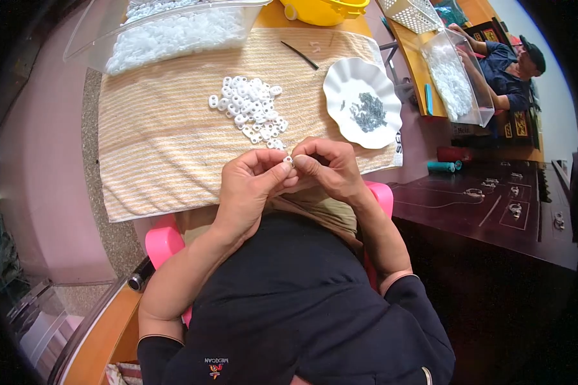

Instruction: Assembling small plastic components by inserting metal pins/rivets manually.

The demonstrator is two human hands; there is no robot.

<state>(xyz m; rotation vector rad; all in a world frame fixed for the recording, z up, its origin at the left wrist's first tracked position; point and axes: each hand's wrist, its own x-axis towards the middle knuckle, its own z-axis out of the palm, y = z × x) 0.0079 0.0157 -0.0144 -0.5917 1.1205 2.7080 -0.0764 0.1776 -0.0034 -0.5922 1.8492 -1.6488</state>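
My left hand (250, 179) pinches a small white two-holed plastic piece (288, 160) between thumb and fingertips. Close against it, my right hand (331, 168) has its thumb and forefinger pressed together; whatever sits in that pinch is too small to make out. Just beyond my fingers lies a heap of similar white pieces (249, 106) on the striped towel (160, 147). A white scalloped plate (340, 80) to the right bears a pile of small dark grey bits (369, 112).
A thin black stick (300, 55) lies behind the plate. At the far left stands a clear bin (253, 22) of white pieces, with a yellow basin (324, 13) at the back. Another person (504, 74) sits at the right by a second clear bin (475, 102).
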